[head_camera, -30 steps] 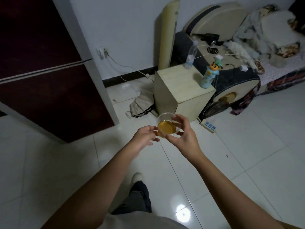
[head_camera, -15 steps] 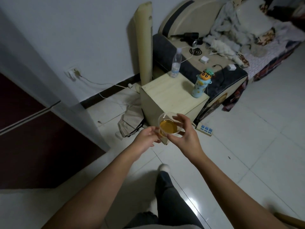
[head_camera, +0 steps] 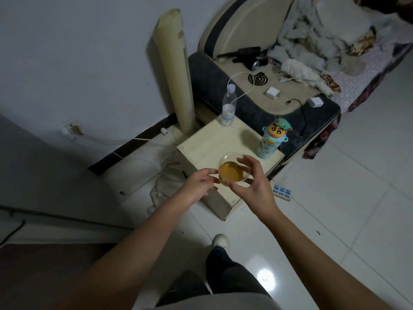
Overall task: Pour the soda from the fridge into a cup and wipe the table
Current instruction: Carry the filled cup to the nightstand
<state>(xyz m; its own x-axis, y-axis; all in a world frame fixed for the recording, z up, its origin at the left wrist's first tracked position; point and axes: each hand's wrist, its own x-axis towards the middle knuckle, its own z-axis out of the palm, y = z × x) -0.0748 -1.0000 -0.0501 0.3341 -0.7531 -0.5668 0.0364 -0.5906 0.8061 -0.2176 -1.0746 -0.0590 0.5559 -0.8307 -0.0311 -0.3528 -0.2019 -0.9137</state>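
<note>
Small wooden table point(head_camera: 212, 139) now close below, fridge gone from view; right hand point(head_camera: 257, 186) grips the soda-filled cup point(head_camera: 233, 170) above it, left hand point(head_camera: 196, 186) loosely steadying — set-down likely next.

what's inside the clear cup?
Amber liquid, filling the lower part of the clear cup. The right hand grips it; its fingers cover the near wall, so the exact level there is hidden.
</note>
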